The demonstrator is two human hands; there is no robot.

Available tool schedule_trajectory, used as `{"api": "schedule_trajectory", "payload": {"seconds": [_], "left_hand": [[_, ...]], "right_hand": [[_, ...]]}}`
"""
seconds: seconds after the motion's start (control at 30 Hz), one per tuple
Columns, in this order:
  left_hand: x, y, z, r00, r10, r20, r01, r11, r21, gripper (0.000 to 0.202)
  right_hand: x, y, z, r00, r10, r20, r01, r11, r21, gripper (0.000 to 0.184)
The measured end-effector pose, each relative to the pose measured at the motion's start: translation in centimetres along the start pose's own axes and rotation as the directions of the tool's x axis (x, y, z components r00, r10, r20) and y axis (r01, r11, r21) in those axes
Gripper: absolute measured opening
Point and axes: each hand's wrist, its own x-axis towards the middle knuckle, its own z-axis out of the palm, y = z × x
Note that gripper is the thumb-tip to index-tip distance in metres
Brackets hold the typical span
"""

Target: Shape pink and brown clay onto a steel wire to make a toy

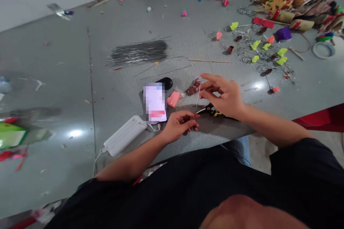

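Note:
Between my two hands runs a short, thin metal wire (198, 99), nearly upright. The fingers of my right hand (224, 94) pinch its upper end, while my left hand (180, 125) grips the lower end near the table. Black-handled pliers (209, 109) with yellow marks lie partly hidden under my right hand. Just beyond my hands are a pink lump of clay (173, 98) in clear wrap and a brown lump in plastic (192, 87). A lit phone (155, 102) leans on a black object (167, 83) beside my left hand.
A white power bank (125, 135) with a cable lies left of the phone. Farther back is a bundle of straight wires (139, 52), with a thin wooden stick (209, 60) nearby. Bent wires with coloured clay pieces (255, 45), a tape roll (323, 50) and piled crafts fill the right.

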Motion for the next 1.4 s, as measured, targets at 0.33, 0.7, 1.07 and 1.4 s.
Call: {"api": "schedule_trajectory", "payload": {"seconds": [0.33,0.7,1.07,1.4], "left_hand": [[0.4,0.8,1.6,0.975,0.065,-0.211,-0.027,0.984,0.177,0.044],[-0.5,-0.3,1.6,0.986,0.036,-0.162,-0.006,0.983,0.186,0.036],[-1.1,-0.7,1.5,1.0,-0.025,-0.018,0.025,0.999,0.029,0.023],[-0.4,-0.9,0.7,0.99,0.08,0.112,-0.038,0.942,-0.334,0.045]], "right_hand": [[0.8,1.4,-1.3,0.998,0.068,-0.016,-0.064,0.983,0.175,0.019],[-0.1,3.0,0.1,0.983,0.154,-0.097,-0.128,0.965,0.231,0.025],[-0.7,1.8,0.5,0.981,0.146,-0.13,-0.142,0.989,0.037,0.029],[4.0,2.4,-2.3,0.849,-0.216,0.483,0.504,0.609,-0.613,0.032]]}}
